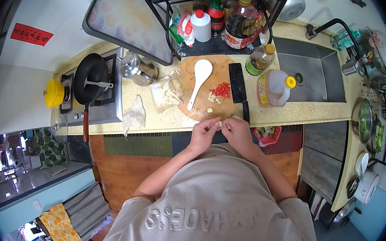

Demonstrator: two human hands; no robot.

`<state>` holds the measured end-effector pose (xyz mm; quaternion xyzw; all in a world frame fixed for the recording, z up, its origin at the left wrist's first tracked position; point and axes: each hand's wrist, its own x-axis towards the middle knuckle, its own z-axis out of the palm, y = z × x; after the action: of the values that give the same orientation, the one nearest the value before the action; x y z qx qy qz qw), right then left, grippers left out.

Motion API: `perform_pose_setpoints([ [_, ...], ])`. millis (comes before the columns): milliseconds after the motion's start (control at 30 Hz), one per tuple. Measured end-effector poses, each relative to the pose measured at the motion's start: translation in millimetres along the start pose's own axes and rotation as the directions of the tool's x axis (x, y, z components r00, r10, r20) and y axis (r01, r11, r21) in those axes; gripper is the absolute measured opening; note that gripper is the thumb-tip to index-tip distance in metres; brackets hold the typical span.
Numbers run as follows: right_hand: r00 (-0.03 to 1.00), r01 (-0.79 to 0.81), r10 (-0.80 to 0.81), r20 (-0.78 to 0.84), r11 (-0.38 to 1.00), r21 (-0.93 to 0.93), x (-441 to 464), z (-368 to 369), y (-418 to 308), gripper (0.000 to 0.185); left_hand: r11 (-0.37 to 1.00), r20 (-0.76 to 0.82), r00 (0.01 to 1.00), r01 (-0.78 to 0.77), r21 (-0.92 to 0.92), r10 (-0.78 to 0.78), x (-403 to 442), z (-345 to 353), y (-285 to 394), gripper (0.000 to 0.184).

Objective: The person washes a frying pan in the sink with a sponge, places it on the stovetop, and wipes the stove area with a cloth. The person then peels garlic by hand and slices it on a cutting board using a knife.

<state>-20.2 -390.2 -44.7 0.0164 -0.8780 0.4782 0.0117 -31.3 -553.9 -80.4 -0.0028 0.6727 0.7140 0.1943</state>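
In the head view my left hand and my right hand meet at the counter's front edge. Their fingertips pinch a small pale garlic clove between them. Just beyond lies a round wooden chopping board. On it are a white spoon, chopped red chili, chopped garlic and another garlic clove. A black-bladed cleaver rests on the board's right side, its handle pointing toward my right hand. Below that hand, a red bowl contains scraps.
Left of the board sit a plastic bag of pale slices, a metal kettle and a cloth. A wok and yellow pot occupy the stove. Rightward stand a large jug, a jar and the sink.
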Motion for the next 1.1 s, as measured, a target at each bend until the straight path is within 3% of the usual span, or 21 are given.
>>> perform_pose_setpoints([
  [67, 0.999, 0.045, -0.046, -0.018, 0.998, -0.037, 0.2, 1.7, -0.7, 0.006, 0.962, -0.007, 0.981, 0.188, -0.200, -0.193, 0.0, 1.2, 7.5, 0.018],
  [100, 0.995, 0.089, -0.092, -0.034, 0.993, -0.074, -0.1, 2.7, -1.3, 0.006, 0.962, -0.008, 0.981, 0.188, -0.200, -0.193, 0.3, 1.3, 10.4, 0.018],
  [167, 0.996, 0.090, -0.092, -0.015, 0.992, -0.085, -0.7, 3.1, -3.9, 0.006, 0.814, 0.045, 0.940, 0.315, -0.489, -0.337, 0.7, 0.4, 14.0, 0.015],
  [200, 0.996, 0.092, -0.092, 0.003, 0.991, -0.098, -0.7, 3.1, -4.8, 0.006, 0.814, 0.044, 0.941, 0.314, -0.489, -0.337, 1.0, -1.3, 12.1, 0.015],
  [267, 0.995, 0.091, -0.093, -0.021, 0.993, -0.079, -0.6, 4.8, -3.5, 0.006, 0.667, 0.112, 0.906, 0.380, -0.640, -0.409, 2.3, -4.4, 8.6, 0.014],
  [667, 0.982, -0.102, 0.125, -0.144, 0.982, 0.161, -6.4, -0.8, 3.7, 0.007, 0.776, 0.234, 0.939, 0.339, -0.532, -0.250, 0.1, -3.4, 7.8, 0.017],
  [833, 0.977, -0.126, 0.174, -0.120, 0.936, 0.329, -13.0, -4.0, 19.5, 0.007, 0.724, 0.263, 0.946, 0.314, -0.614, -0.187, -0.4, -5.6, 8.0, 0.018],
  [900, 0.888, -0.444, 0.380, 0.259, 0.557, 0.702, -15.8, -9.8, 24.3, 0.004, 0.701, 0.275, 0.947, 0.311, -0.641, -0.168, -0.5, -7.0, 5.5, 0.017],
  [933, 0.889, -0.442, 0.379, 0.259, 0.558, 0.703, -15.6, -12.7, 23.5, 0.004, 0.718, 0.267, 0.950, 0.297, -0.630, -0.159, -0.4, -7.3, 7.3, 0.017],
  [1000, 0.852, -0.474, 0.314, 0.419, 0.123, 0.872, -16.0, -18.5, 20.6, 0.005, 0.734, 0.261, 0.954, 0.284, -0.617, -0.151, -1.0, -8.4, 10.6, 0.016],
  [1100, 0.870, -0.445, 0.297, 0.393, 0.133, 0.886, -13.9, -19.5, 11.8, 0.008, 0.728, 0.235, 0.968, 0.224, -0.648, -0.088, -1.3, -9.2, 15.6, 0.016],
])
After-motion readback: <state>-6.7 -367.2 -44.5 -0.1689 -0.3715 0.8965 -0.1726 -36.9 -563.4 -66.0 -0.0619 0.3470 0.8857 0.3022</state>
